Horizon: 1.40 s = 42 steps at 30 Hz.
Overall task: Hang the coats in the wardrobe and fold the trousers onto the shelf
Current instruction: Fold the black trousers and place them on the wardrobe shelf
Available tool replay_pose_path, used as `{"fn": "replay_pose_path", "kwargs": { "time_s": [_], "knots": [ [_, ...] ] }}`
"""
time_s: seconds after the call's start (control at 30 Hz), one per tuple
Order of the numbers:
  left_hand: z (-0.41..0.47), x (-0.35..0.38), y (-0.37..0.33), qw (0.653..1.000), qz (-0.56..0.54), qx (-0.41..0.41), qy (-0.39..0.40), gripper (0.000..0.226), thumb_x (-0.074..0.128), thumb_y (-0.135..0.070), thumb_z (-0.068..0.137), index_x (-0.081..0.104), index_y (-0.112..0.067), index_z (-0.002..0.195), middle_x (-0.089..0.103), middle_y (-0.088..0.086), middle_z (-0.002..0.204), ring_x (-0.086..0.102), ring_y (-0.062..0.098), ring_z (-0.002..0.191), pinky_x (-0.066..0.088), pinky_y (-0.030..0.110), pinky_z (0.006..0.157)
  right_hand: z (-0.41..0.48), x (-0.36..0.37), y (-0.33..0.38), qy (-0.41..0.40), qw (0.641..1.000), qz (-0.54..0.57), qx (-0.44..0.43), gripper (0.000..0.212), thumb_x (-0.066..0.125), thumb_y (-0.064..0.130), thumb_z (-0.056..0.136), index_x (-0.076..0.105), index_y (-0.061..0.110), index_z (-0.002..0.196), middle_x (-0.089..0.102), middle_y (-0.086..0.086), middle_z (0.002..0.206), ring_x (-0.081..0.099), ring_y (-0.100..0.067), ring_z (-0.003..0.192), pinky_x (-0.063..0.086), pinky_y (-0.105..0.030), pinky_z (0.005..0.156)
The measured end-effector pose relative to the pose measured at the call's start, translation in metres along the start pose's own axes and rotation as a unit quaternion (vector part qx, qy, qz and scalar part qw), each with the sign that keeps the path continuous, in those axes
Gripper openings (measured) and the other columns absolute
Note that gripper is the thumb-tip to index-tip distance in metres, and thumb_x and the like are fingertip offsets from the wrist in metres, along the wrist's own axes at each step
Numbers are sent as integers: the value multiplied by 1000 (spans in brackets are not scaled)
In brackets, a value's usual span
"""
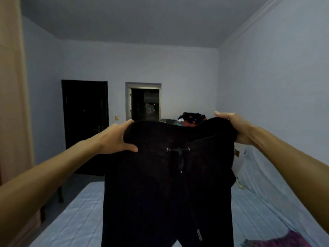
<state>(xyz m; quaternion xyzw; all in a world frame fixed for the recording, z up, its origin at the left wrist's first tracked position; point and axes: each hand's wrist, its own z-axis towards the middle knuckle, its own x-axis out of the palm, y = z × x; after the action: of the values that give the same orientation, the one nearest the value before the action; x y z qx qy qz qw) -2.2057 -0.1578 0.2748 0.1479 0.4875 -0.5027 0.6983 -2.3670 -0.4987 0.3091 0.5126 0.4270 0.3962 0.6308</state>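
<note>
Black drawstring trousers (160, 189) hang in front of me, held up by the waistband over the bed, with the cord and its two eyelets facing me. My left hand (115, 138) grips the waistband's left end, thumb on the front and fingers over the top. At the right end, my right hand (233, 125) grips the band the same way. The legs drop past the frame's bottom edge. The tall beige wardrobe (10, 104) fills the left edge of the view.
A bed with a pale blue sheet (78, 220) lies below the trousers. A heap of dark and coloured clothes (192, 118) sits at its far end. A purple patterned garment (284, 240) lies bottom right. A dark door (83, 125) and an open doorway (144, 104) are in the far wall.
</note>
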Motion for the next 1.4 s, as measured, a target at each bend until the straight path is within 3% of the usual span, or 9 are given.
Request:
{"fn": "replay_pose_path", "kwargs": {
  "time_s": [0.17,0.27,0.47,0.57,0.7,0.83,0.93,1.1,1.4],
  "knots": [
    [32,-24,32,982,-115,-90,-119,8,66,-30,85,65,-33,92,68,-7,92,65,9,83,55,32,80,5,-1,16,103,989,22,-107,38,59,35,83,62,14,115,69,-7,101,68,-17,91,56,-25,73],
    [47,-35,47,966,-169,-129,-148,18,62,-35,87,69,-19,94,70,4,91,68,21,83,55,39,79,11,-6,20,162,979,-23,-118,83,86,27,64,46,23,136,58,-17,127,60,-30,113,53,-34,88],
    [62,-33,42,916,-277,-125,-263,19,59,-30,91,67,-14,100,68,13,99,65,32,93,51,48,88,-5,8,23,249,955,-104,-125,86,63,-21,73,41,28,140,49,-12,133,59,-30,113,52,-32,85],
    [62,-38,29,910,-265,-110,-300,20,58,-28,92,65,-18,108,68,7,102,64,26,94,51,43,87,1,8,13,131,933,-271,-195,59,68,-9,75,58,22,124,63,-7,114,63,-20,101,50,-28,81],
    [47,-47,5,911,-278,-74,-296,11,57,-21,93,66,-19,100,70,2,93,65,18,84,51,29,74,10,-9,-2,-58,898,-313,-302,17,73,22,81,66,20,96,69,-4,88,63,-17,83,49,-34,75],
    [27,-50,-9,923,-263,-33,-280,17,55,-15,93,67,-27,88,70,-19,71,65,-3,67,47,9,56,3,-18,-8,-210,877,-253,-350,14,73,34,80,69,22,85,72,1,81,66,-5,70,52,-30,67],
    [18,-43,-20,925,-229,-27,-301,24,58,-22,92,69,-37,77,70,-16,72,64,-5,67,46,10,57,7,-17,-12,-282,863,-219,-357,39,66,45,83,63,8,73,68,-12,72,63,-20,65,49,-41,60],
    [-2,-28,-38,931,-142,-39,-335,7,58,-33,92,63,-30,87,62,-12,81,60,-2,69,43,7,56,4,-6,-17,-293,855,-217,-368,54,59,49,88,54,-3,74,61,-18,69,51,-19,58,40,-34,52],
    [-71,38,-41,938,-124,-153,-287,13,60,-35,90,60,-37,77,63,-13,80,58,2,73,46,26,63,-26,-5,-91,-239,893,-230,-305,48,56,57,83,45,16,62,49,5,58,43,-8,51,30,-11,45]
  ]
}}
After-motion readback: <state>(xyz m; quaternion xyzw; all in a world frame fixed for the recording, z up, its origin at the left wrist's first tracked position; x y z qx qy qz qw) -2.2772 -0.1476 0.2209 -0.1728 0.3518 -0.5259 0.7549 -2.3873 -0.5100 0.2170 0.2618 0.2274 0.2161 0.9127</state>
